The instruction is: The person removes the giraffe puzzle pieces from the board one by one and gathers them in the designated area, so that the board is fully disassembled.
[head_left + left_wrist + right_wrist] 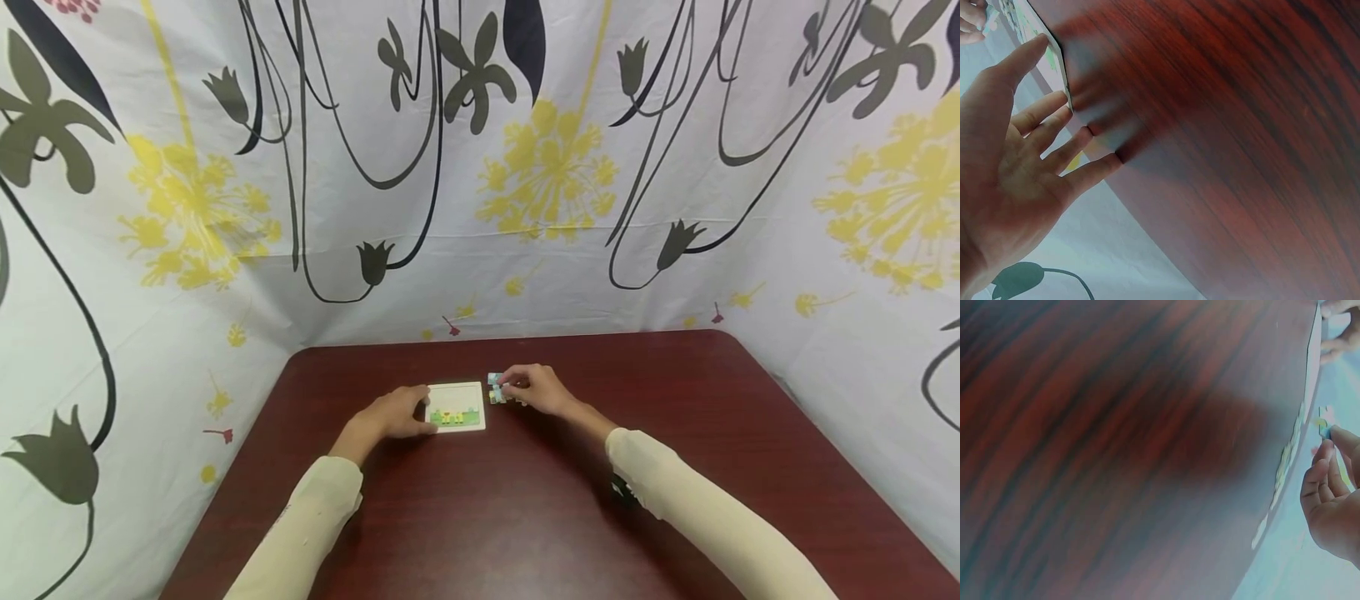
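A small white-framed jigsaw board (pixel 454 396) lies on the table, with a strip of green and yellow pieces fitted along its near side. My left hand (pixel 396 413) rests at the board's left edge; in the left wrist view its thumb (pixel 1030 53) lies on the border and the fingers reach down by the edge, fairly straight. Just right of the board, my right hand (pixel 536 390) pinches a jigsaw piece (pixel 1323 427) between thumb and forefinger. Loose jigsaw pieces (pixel 495 394) lie under and beside that hand, partly hidden by it.
The dark red wooden table (pixel 480 517) has rounded far corners. A white cloth (pixel 450 208) with grey and yellow plant prints hangs behind it and along both sides.
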`<control>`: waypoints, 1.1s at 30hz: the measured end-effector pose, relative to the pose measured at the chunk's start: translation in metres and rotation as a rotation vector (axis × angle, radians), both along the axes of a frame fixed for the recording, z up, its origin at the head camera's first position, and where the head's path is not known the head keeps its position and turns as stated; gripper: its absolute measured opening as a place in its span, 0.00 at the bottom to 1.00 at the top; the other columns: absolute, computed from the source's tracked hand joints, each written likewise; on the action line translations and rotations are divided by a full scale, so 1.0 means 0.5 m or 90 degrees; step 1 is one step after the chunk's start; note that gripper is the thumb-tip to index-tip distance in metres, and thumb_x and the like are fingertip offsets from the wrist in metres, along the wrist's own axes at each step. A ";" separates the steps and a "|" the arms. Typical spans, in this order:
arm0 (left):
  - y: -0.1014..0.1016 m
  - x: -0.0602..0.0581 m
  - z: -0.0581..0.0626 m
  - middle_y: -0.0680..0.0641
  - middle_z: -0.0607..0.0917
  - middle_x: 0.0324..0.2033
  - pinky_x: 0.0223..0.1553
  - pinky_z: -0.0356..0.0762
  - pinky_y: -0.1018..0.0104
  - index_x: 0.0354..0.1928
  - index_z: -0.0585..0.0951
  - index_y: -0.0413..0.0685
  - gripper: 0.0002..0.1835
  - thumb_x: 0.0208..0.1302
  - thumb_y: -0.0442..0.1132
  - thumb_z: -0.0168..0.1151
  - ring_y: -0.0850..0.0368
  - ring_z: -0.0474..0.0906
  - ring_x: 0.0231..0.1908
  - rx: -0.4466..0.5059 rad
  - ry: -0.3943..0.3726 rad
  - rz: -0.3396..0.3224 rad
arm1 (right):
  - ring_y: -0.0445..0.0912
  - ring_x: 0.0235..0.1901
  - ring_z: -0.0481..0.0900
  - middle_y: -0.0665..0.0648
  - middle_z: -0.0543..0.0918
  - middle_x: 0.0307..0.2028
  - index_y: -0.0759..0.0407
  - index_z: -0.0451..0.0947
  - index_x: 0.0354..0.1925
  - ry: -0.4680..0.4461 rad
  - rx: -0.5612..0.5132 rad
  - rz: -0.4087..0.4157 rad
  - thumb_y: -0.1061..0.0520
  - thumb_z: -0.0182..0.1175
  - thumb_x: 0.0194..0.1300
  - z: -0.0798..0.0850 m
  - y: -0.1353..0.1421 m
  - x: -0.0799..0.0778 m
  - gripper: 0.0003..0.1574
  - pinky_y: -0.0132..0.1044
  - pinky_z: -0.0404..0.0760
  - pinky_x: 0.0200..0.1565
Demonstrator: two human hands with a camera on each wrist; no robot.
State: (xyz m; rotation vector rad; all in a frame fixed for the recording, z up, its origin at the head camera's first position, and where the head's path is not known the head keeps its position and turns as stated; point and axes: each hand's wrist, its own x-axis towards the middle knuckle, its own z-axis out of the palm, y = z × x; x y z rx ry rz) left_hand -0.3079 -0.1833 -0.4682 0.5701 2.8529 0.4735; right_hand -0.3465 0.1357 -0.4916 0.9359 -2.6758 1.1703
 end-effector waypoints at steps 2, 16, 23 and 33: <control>-0.001 -0.001 -0.001 0.51 0.82 0.51 0.56 0.76 0.50 0.60 0.78 0.51 0.30 0.61 0.55 0.76 0.54 0.76 0.49 -0.004 -0.004 0.007 | 0.48 0.37 0.89 0.56 0.90 0.40 0.61 0.88 0.49 0.003 0.006 -0.011 0.61 0.69 0.69 0.004 0.016 -0.002 0.10 0.39 0.85 0.38; -0.003 -0.001 -0.001 0.49 0.82 0.50 0.56 0.76 0.48 0.60 0.78 0.49 0.31 0.60 0.54 0.77 0.52 0.75 0.49 -0.007 -0.002 0.014 | 0.48 0.35 0.89 0.58 0.90 0.40 0.63 0.87 0.48 -0.010 0.034 -0.057 0.63 0.68 0.69 0.004 0.124 0.000 0.10 0.38 0.84 0.37; -0.003 0.001 -0.004 0.49 0.82 0.51 0.57 0.75 0.48 0.61 0.78 0.49 0.31 0.60 0.55 0.76 0.52 0.75 0.50 -0.012 0.000 0.013 | 0.44 0.32 0.87 0.56 0.91 0.38 0.61 0.87 0.47 0.001 0.079 -0.081 0.63 0.68 0.70 -0.018 0.144 -0.003 0.08 0.39 0.83 0.38; -0.004 0.000 -0.005 0.47 0.81 0.59 0.63 0.73 0.47 0.67 0.76 0.49 0.36 0.61 0.56 0.75 0.51 0.75 0.57 -0.012 -0.012 0.012 | 0.51 0.42 0.87 0.55 0.90 0.41 0.57 0.88 0.48 0.025 0.127 -0.117 0.60 0.67 0.71 -0.031 0.144 0.000 0.08 0.49 0.85 0.45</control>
